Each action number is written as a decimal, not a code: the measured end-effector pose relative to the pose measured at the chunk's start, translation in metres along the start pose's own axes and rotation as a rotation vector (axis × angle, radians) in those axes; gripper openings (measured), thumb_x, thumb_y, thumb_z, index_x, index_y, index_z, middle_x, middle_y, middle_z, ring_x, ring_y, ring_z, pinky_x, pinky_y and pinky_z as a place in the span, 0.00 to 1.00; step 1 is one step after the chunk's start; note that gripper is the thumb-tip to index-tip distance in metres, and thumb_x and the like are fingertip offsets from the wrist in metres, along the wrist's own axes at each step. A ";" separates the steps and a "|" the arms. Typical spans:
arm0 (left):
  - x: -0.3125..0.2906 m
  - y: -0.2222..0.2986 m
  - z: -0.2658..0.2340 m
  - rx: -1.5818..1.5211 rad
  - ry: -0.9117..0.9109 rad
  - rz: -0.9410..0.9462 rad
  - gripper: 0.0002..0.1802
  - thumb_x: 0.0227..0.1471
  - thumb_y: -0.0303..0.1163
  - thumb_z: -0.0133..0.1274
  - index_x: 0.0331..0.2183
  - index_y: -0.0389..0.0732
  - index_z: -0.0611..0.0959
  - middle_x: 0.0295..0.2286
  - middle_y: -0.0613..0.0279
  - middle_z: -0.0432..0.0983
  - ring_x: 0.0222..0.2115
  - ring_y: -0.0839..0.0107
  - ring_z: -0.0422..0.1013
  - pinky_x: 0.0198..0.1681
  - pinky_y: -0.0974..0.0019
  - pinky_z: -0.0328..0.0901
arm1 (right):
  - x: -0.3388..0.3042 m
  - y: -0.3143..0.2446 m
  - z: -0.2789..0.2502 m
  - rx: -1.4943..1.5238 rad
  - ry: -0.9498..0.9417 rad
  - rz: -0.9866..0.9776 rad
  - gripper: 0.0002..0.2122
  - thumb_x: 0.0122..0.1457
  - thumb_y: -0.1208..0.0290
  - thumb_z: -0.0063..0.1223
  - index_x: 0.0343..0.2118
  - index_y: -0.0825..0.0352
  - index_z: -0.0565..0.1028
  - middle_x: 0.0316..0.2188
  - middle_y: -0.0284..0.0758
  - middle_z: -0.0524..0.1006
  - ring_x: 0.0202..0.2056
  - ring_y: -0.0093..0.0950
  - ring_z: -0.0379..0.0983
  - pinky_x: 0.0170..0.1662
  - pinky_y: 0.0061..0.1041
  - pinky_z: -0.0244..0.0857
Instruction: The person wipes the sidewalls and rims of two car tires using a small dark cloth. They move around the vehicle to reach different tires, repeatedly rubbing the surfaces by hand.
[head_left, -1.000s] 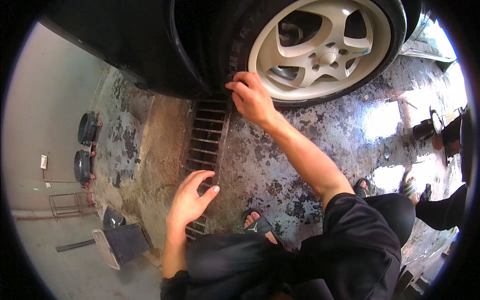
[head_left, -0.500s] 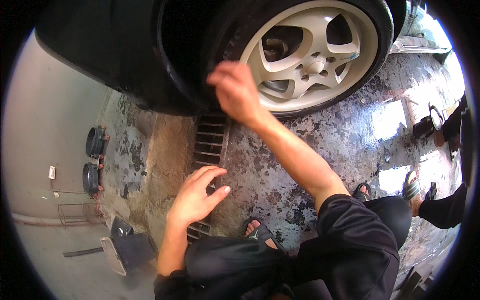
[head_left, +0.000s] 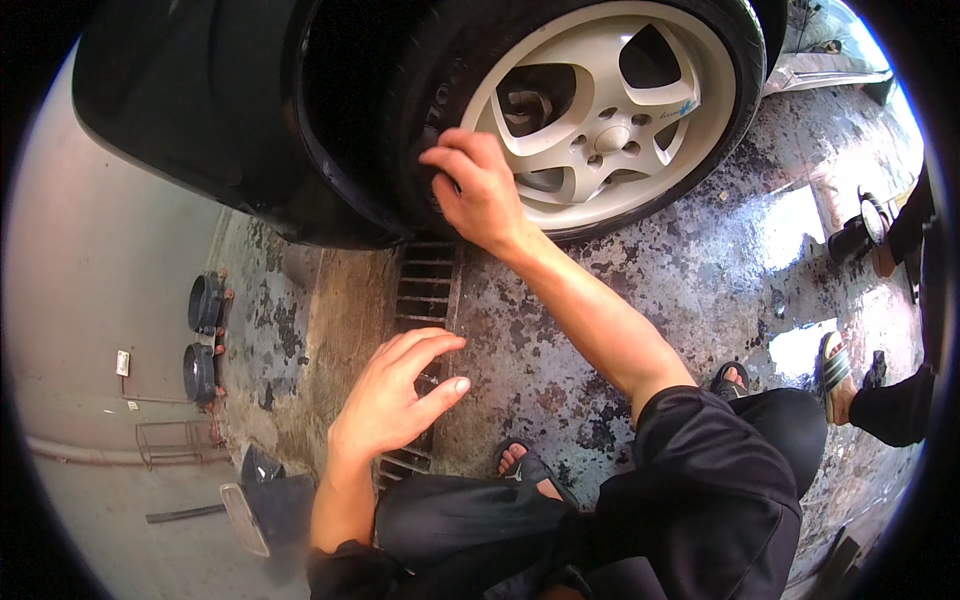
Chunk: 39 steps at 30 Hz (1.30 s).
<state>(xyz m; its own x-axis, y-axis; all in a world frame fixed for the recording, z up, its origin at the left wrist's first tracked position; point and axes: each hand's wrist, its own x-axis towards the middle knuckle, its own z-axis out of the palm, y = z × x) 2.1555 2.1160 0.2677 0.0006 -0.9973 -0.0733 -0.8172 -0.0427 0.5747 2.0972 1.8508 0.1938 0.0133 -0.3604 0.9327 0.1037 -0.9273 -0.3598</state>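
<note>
My right hand point(head_left: 482, 192) reaches up to the left side of a black tire point(head_left: 440, 110), its fingers curled in front of the sidewall. Whether anything small is pinched there is hidden, and I cannot tell if the fingertips touch the rubber. The tire is fitted on a cream-coloured spoked wheel point(head_left: 590, 185) with a round centre cap. Lower left, my left hand point(head_left: 385, 400) hovers with fingers stretched and thumb apart, holding nothing. Below it runs a metal floor drain grate point(head_left: 425, 290).
A black car body panel point(head_left: 190, 110) arches left of the tire. Two black round tubs point(head_left: 205, 302) stand by the grey wall point(head_left: 110, 260), near a dark dustpan-like container point(head_left: 275, 510). Another person's sandalled foot point(head_left: 835, 375) rests on the blotchy concrete floor point(head_left: 640, 300) at right.
The wheel and car have shifted slightly left in view. My right hand, blurred before, now shows sharply at nearly the same spot by the tire. My left hand stays open, barely moved.
</note>
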 end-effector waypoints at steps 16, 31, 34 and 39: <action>0.095 -0.005 -0.023 -0.687 0.614 0.025 0.24 0.55 0.22 0.68 0.51 0.33 0.77 0.45 0.56 0.79 0.45 0.72 0.77 0.51 0.68 0.74 | -0.022 -0.049 -0.070 0.801 -0.370 0.903 0.36 0.59 0.63 0.71 0.67 0.68 0.66 0.57 0.43 0.73 0.51 0.30 0.77 0.52 0.30 0.74; 0.082 0.019 0.028 -0.682 0.330 0.016 0.26 0.59 0.27 0.64 0.57 0.35 0.76 0.54 0.57 0.75 0.52 0.67 0.74 0.57 0.62 0.70 | 0.116 0.044 -0.070 -0.372 0.364 -0.146 0.22 0.44 0.86 0.59 0.45 0.61 0.83 0.41 0.36 0.84 0.45 0.39 0.80 0.51 0.36 0.73; 0.081 0.012 0.041 -0.571 0.260 0.035 0.23 0.59 0.29 0.65 0.54 0.34 0.79 0.54 0.57 0.75 0.53 0.67 0.73 0.56 0.62 0.70 | 0.083 -0.003 -0.009 -0.165 0.106 -0.341 0.15 0.48 0.81 0.58 0.40 0.61 0.82 0.39 0.33 0.82 0.41 0.35 0.77 0.46 0.35 0.71; 0.067 -0.004 0.043 -0.536 0.235 -0.025 0.22 0.59 0.30 0.65 0.53 0.34 0.80 0.53 0.57 0.76 0.53 0.67 0.74 0.56 0.62 0.70 | 0.124 0.021 -0.069 -0.344 -0.006 -0.348 0.19 0.45 0.85 0.57 0.42 0.62 0.83 0.41 0.39 0.83 0.42 0.41 0.78 0.49 0.38 0.74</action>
<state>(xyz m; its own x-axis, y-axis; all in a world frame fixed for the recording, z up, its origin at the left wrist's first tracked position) 2.1338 2.0522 0.2256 0.1934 -0.9796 0.0556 -0.4095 -0.0291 0.9118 2.0326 1.7797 0.2999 0.0417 -0.0238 0.9988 -0.2313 -0.9728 -0.0135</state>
